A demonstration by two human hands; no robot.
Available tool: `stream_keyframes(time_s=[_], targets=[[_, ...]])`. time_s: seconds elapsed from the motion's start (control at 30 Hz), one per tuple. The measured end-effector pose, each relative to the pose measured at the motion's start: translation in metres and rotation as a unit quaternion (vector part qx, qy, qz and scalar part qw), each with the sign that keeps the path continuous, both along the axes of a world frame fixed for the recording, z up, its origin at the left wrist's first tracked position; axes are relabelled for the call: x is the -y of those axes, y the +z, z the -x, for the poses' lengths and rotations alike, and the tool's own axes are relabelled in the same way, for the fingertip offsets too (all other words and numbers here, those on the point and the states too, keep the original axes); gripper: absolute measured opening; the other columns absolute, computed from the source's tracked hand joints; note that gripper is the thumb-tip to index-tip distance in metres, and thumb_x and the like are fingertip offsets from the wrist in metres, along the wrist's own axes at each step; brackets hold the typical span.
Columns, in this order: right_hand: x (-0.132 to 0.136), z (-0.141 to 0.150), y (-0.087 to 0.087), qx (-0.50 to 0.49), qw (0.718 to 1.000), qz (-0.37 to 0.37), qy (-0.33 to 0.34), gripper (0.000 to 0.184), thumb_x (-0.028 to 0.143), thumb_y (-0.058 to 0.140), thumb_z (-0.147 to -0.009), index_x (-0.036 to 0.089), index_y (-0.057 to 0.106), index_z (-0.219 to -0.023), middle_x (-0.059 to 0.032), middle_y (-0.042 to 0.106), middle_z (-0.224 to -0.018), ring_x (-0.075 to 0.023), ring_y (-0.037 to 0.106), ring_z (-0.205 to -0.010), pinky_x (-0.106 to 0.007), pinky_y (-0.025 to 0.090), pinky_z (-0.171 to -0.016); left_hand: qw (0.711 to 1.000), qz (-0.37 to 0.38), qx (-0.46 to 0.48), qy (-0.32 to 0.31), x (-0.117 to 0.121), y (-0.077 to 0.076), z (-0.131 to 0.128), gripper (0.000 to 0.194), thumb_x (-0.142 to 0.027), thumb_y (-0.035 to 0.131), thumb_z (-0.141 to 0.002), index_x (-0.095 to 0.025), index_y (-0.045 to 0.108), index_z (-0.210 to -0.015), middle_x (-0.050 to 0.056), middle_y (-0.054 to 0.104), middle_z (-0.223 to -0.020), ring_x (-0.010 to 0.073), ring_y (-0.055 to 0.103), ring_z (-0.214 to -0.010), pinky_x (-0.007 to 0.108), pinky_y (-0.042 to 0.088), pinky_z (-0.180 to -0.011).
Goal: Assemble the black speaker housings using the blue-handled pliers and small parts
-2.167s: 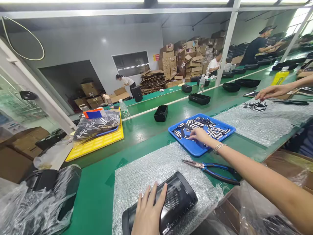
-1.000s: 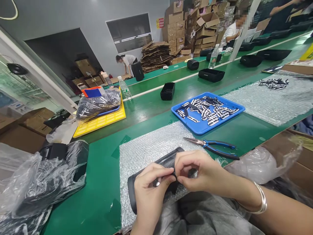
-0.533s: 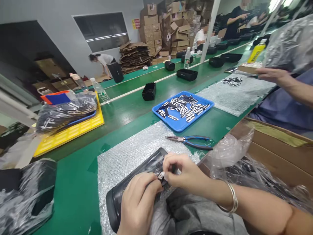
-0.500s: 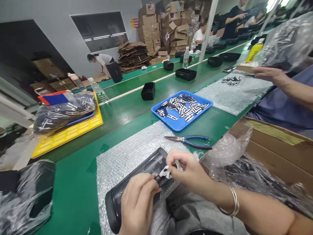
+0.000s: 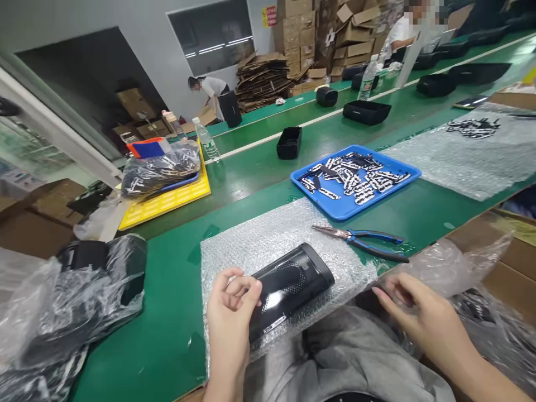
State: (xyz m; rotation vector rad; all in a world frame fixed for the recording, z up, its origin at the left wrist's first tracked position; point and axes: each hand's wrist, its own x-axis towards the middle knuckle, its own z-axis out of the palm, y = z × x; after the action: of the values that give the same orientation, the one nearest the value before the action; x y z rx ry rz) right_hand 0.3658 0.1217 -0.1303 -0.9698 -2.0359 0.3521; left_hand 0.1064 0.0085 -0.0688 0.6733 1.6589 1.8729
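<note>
A glossy black housing [image 5: 288,279] with a perforated oval patch lies slanted on the bubble wrap [image 5: 234,245]. My left hand [image 5: 232,304] is over its left end, thumb and forefinger pinched together; whatever they hold, if anything, is too small to make out. Off to the right, by the table edge, my right hand [image 5: 422,312] has thumb and fingers apart and is clear of the housing. Pliers [image 5: 352,237] with blue and black handles rest on the bubble wrap's right side. Behind them stands a blue tray [image 5: 343,209] of black-and-white strips.
Plastic-wrapped black parts [image 5: 121,279] are at the left. A yellow tray [image 5: 184,201] carries a bagged bundle [image 5: 163,167], beside a water bottle [image 5: 205,139]. Black housings [image 5: 288,142] stand along the green table. An open carton [image 5: 511,265] is at the right; one person bends down behind.
My hands have parted: the right has moved away to the right, and the white piece between them is out of sight. The housing now shows more of its top. The view has swung left.
</note>
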Motion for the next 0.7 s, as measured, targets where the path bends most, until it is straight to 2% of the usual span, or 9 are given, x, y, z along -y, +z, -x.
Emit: stream_keyframes(time_s=[0.1,0.2,0.33,0.4,0.47,0.53,0.6,0.63,0.7], targets=[[0.010,0.046,0.042,-0.052,0.982,-0.144,0.114,0.017,0.012,0.057,-0.089,0.023,0.061,-0.102,-0.0017,0.061,-0.074,-0.0161,0.060,-0.064,-0.029,0.053,-0.060,1.000,-0.001,0.011,-0.024,0.001,0.003,-0.004,0.042,-0.029,0.083,-0.068,-0.018,0.050,-0.090,-0.004,0.062,-0.064,0.0060,0.053,-0.053,0.010,0.045,-0.050],[0.013,0.088,0.063,-0.052,0.950,-0.216,0.219,0.027,0.011,0.057,-0.092,0.015,0.060,-0.119,-0.0111,0.068,-0.103,-0.0200,0.066,-0.095,-0.033,0.057,-0.084,0.999,0.001,-0.002,-0.040,0.006,0.008,-0.009,0.038,-0.029,0.082,-0.071,-0.018,0.050,-0.089,-0.003,0.062,-0.065,0.0055,0.054,-0.055,0.009,0.044,-0.052],[0.009,0.116,0.061,-0.035,0.928,-0.160,0.333,0.018,0.018,0.046,-0.099,0.013,0.062,-0.105,-0.0083,0.070,-0.089,-0.0169,0.066,-0.077,-0.028,0.056,-0.067,0.997,0.025,-0.061,-0.043,0.020,0.010,-0.013,0.027,-0.031,0.076,-0.079,-0.019,0.054,-0.088,-0.002,0.064,-0.069,0.0091,0.060,-0.060,0.013,0.050,-0.056],[0.005,0.117,0.056,-0.034,0.935,-0.105,0.337,0.017,0.017,0.046,-0.099,0.015,0.062,-0.101,-0.0064,0.070,-0.086,-0.0157,0.065,-0.076,-0.026,0.056,-0.066,0.984,0.049,-0.171,-0.009,0.029,0.005,-0.012,0.020,-0.032,0.074,-0.082,-0.020,0.059,-0.089,0.001,0.068,-0.076,0.0134,0.065,-0.066,0.020,0.055,-0.063],[0.000,0.113,0.051,-0.039,0.950,-0.069,0.303,0.013,0.016,0.050,-0.097,0.016,0.063,-0.098,-0.0060,0.070,-0.088,-0.0160,0.066,-0.079,-0.026,0.056,-0.069,0.933,0.105,-0.344,-0.004,0.037,-0.003,-0.010,0.036,-0.033,0.081,-0.074,-0.023,0.063,-0.104,0.006,0.071,-0.102,0.0241,0.068,-0.092,0.036,0.059,-0.082],[-0.004,0.107,0.047,-0.046,0.960,-0.049,0.272,0.008,0.015,0.056,-0.094,0.016,0.063,-0.096,-0.0061,0.071,-0.088,-0.0170,0.067,-0.081,-0.026,0.056,-0.070,0.839,0.192,-0.508,-0.039,0.044,-0.011,-0.004,0.075,-0.026,0.090,-0.059,-0.026,0.057,-0.127,0.011,0.059,-0.134,0.0380,0.054,-0.124,0.060,0.045,-0.105],[-0.006,0.102,0.046,-0.060,0.960,-0.030,0.270,0.006,0.015,0.062,-0.090,0.016,0.065,-0.095,-0.0058,0.071,-0.088,-0.0170,0.068,-0.081,-0.026,0.056,-0.069,0.762,0.260,-0.585,-0.092,0.045,-0.015,0.004,0.100,-0.015,0.091,-0.050,-0.024,0.048,-0.140,0.014,0.051,-0.143,0.0429,0.044,-0.132,0.070,0.031,-0.110],[-0.007,0.100,0.046,-0.067,0.958,-0.018,0.280,0.007,0.015,0.064,-0.089,0.016,0.066,-0.095,-0.0053,0.071,-0.087,-0.0166,0.068,-0.080,-0.025,0.056,-0.069,0.749,0.278,-0.591,-0.115,0.043,-0.014,0.010,0.101,-0.011,0.089,-0.050,-0.022,0.048,-0.141,0.014,0.053,-0.140,0.0421,0.048,-0.129,0.069,0.033,-0.110],[-0.007,0.101,0.049,-0.073,0.948,0.002,0.309,0.009,0.016,0.066,-0.087,0.016,0.068,-0.097,-0.0041,0.070,-0.085,-0.0158,0.067,-0.077,-0.025,0.055,-0.067,0.767,0.282,-0.552,-0.164,0.033,-0.004,0.027,0.094,-0.013,0.088,-0.049,-0.019,0.054,-0.136,0.014,0.061,-0.131,0.0383,0.058,-0.117,0.058,0.046,-0.103]])
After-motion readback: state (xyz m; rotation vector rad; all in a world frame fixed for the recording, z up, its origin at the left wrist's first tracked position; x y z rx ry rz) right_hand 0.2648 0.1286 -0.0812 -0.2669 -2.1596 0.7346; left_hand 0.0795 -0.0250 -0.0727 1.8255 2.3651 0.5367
